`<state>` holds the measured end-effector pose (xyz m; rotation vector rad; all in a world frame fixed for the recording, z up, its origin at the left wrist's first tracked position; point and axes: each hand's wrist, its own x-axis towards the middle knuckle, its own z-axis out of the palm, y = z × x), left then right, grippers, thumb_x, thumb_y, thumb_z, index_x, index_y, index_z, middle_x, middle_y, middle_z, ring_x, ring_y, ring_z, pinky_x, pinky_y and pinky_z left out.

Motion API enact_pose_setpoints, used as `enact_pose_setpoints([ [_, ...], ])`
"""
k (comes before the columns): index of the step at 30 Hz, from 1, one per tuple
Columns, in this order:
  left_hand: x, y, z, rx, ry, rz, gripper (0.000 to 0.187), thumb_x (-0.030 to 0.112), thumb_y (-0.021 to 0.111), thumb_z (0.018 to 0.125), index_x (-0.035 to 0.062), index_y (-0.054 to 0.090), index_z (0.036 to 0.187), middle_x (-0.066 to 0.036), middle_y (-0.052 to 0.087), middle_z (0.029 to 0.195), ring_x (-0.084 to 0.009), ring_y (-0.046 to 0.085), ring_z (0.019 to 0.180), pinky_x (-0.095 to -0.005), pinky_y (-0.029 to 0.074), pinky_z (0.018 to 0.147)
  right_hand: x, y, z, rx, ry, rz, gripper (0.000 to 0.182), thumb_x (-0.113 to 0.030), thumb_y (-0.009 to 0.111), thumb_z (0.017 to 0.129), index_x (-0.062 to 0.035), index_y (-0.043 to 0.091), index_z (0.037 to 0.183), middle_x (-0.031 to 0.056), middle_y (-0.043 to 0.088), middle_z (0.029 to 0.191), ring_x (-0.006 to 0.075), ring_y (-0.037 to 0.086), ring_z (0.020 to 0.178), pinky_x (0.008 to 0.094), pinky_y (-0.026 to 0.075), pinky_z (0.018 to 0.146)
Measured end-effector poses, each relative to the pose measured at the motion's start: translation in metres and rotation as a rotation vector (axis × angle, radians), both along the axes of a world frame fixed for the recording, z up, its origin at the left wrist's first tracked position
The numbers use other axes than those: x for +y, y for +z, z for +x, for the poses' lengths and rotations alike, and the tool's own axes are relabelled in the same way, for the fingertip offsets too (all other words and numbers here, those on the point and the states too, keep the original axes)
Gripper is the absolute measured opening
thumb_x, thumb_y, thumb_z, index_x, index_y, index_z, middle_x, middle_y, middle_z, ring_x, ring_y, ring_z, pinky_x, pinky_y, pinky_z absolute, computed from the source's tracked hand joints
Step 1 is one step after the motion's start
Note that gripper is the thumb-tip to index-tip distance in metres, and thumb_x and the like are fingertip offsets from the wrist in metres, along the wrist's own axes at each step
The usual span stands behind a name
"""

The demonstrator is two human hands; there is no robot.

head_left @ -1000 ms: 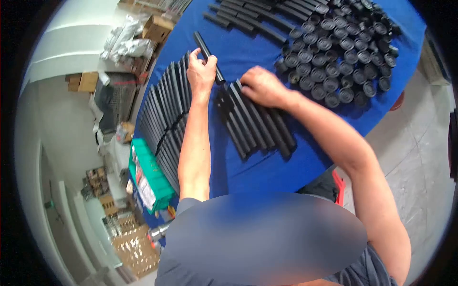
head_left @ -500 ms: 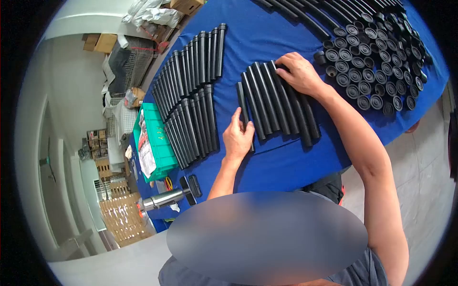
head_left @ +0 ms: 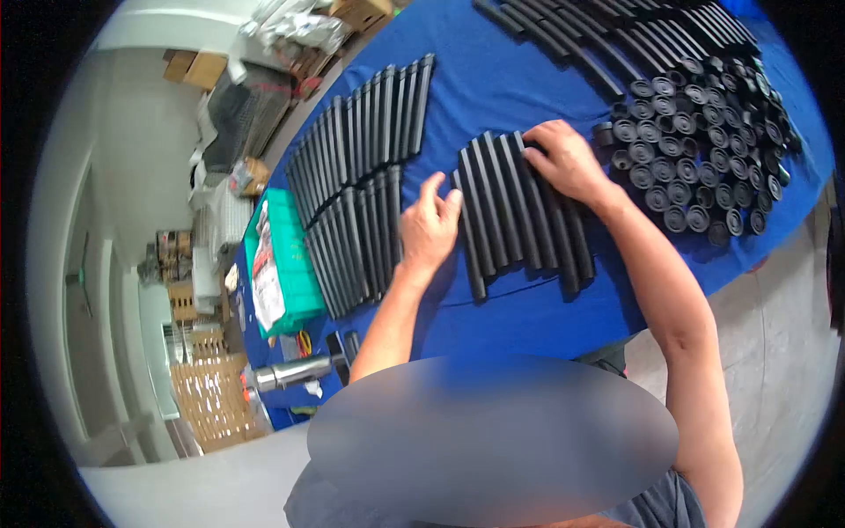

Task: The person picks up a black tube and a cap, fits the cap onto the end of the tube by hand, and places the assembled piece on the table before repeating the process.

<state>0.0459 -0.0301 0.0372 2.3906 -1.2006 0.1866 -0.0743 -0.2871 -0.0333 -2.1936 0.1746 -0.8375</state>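
A row of black tubes (head_left: 503, 207) lies side by side on the blue cloth in the middle. My right hand (head_left: 568, 160) is over the upper right end of this row, its thumb and fingers curled around tube ends; the fingertips are partly hidden. Left of the row, my left hand (head_left: 429, 231) has thumb and forefinger apart with nothing between them. Its thumb is close to the upper end of the leftmost tube. Further left, black tubes with collared ends (head_left: 352, 207) lie in two rows.
Many round black caps (head_left: 682, 158) cluster at the right, with more black tubes (head_left: 634, 35) behind them. At the left edge of the blue-covered table (head_left: 528, 321) stand a green crate (head_left: 304, 286) and a shiny metal cylinder (head_left: 295, 373). Cartons (head_left: 207, 70) are beyond.
The leftmost tube, previously a little apart beneath my left hand, now lies against the row. My left hand has drawn off it to the left. My right hand stays at the row's upper right.
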Motion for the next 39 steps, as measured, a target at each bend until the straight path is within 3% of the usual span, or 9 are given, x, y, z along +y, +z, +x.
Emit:
enact_pose_setpoints([
  [4, -0.099, 0.022, 0.057, -0.084, -0.160, -0.081, 0.036, 0.022, 0.064, 0.097, 0.0037, 0.064, 0.128, -0.014, 0.071, 0.080, -0.0338, 0.071, 0.075, -0.0449, 0.056, 0.070, 0.002, -0.001, 0.000, -0.029, -0.031, 0.002, 0.027, -0.020, 0.066, 0.090, 0.0016, 0.070, 0.105, 0.0213, 0.068, 0.107, 0.0386, 0.062, 0.110, 0.0472, 0.048, 0.100],
  [7, -0.184, 0.011, 0.103, -0.123, -0.244, -0.076, 0.044, 0.006, 0.054, 0.088, 0.0020, 0.062, 0.131, -0.021, 0.069, 0.118, -0.0396, 0.068, 0.108, -0.0474, 0.055, 0.094, 0.003, 0.001, 0.000, -0.040, -0.027, 0.008, 0.026, -0.019, 0.067, 0.089, 0.0011, 0.070, 0.104, 0.0199, 0.068, 0.103, 0.0379, 0.062, 0.105, 0.0478, 0.049, 0.097],
  [13, -0.303, -0.026, 0.156, -0.186, -0.343, 0.037, 0.074, 0.001, 0.045, 0.084, -0.0017, 0.031, 0.156, -0.027, 0.050, 0.151, -0.0443, 0.052, 0.134, -0.0475, 0.042, 0.115, 0.004, 0.001, 0.001, -0.022, -0.035, 0.059, 0.024, -0.018, 0.069, 0.087, 0.0009, 0.069, 0.103, 0.0185, 0.067, 0.102, 0.0372, 0.062, 0.105, 0.0475, 0.050, 0.095],
  [22, -0.309, -0.031, 0.152, -0.056, -0.144, 0.061, 0.078, 0.002, 0.044, 0.084, 0.0050, 0.026, 0.160, -0.019, 0.067, 0.133, -0.0425, 0.064, 0.120, -0.0507, 0.049, 0.104, 0.004, 0.005, -0.001, -0.020, -0.043, 0.060, 0.023, -0.018, 0.068, 0.088, 0.0014, 0.069, 0.100, 0.0181, 0.067, 0.099, 0.0358, 0.063, 0.103, 0.0470, 0.050, 0.094],
  [26, -0.301, -0.041, 0.189, -0.086, -0.042, 0.058, 0.058, 0.024, 0.057, 0.094, 0.0053, 0.046, 0.148, -0.020, 0.072, 0.122, -0.0440, 0.068, 0.111, -0.0527, 0.051, 0.097, 0.004, 0.007, -0.002, -0.014, -0.039, 0.061, 0.022, -0.018, 0.068, 0.088, 0.0014, 0.068, 0.099, 0.0182, 0.067, 0.098, 0.0362, 0.063, 0.102, 0.0474, 0.050, 0.094],
  [31, -0.309, -0.037, 0.200, 0.135, 0.185, 0.061, 0.082, 0.061, 0.066, 0.090, -0.0023, 0.051, 0.141, -0.034, 0.068, 0.121, -0.0482, 0.064, 0.118, -0.0515, 0.049, 0.103, 0.005, 0.006, -0.001, -0.021, -0.045, 0.055, 0.021, -0.018, 0.068, 0.088, 0.0011, 0.068, 0.097, 0.0181, 0.067, 0.097, 0.0367, 0.063, 0.101, 0.0474, 0.051, 0.093],
  [34, -0.316, -0.038, 0.208, 0.155, 0.238, 0.131, 0.089, 0.063, 0.070, 0.086, -0.0044, 0.049, 0.141, -0.033, 0.067, 0.124, -0.0467, 0.064, 0.119, -0.0513, 0.049, 0.104, 0.005, 0.005, -0.001, -0.026, -0.045, 0.073, 0.021, -0.019, 0.068, 0.088, 0.0006, 0.068, 0.097, 0.0182, 0.067, 0.097, 0.0370, 0.063, 0.101, 0.0476, 0.051, 0.093],
  [35, -0.319, -0.055, 0.228, 0.031, 0.223, 0.079, 0.087, 0.051, 0.079, 0.083, -0.0044, 0.049, 0.142, -0.018, 0.074, 0.093, -0.0227, 0.071, 0.064, -0.0360, 0.057, 0.054, 0.005, 0.005, -0.001, -0.021, -0.044, 0.072, 0.021, -0.019, 0.068, 0.088, 0.0004, 0.068, 0.097, 0.0183, 0.067, 0.097, 0.0370, 0.063, 0.102, 0.0477, 0.051, 0.093],
  [39, -0.317, -0.049, 0.220, 0.060, 0.252, 0.127, 0.079, 0.034, 0.074, 0.079, -0.0042, 0.048, 0.144, -0.021, 0.074, 0.105, -0.0285, 0.074, 0.078, -0.0401, 0.060, 0.073, 0.004, 0.004, -0.001, -0.014, -0.049, 0.066, 0.021, -0.019, 0.068, 0.088, 0.0004, 0.068, 0.098, 0.0187, 0.067, 0.098, 0.0375, 0.062, 0.102, 0.0480, 0.051, 0.094],
])
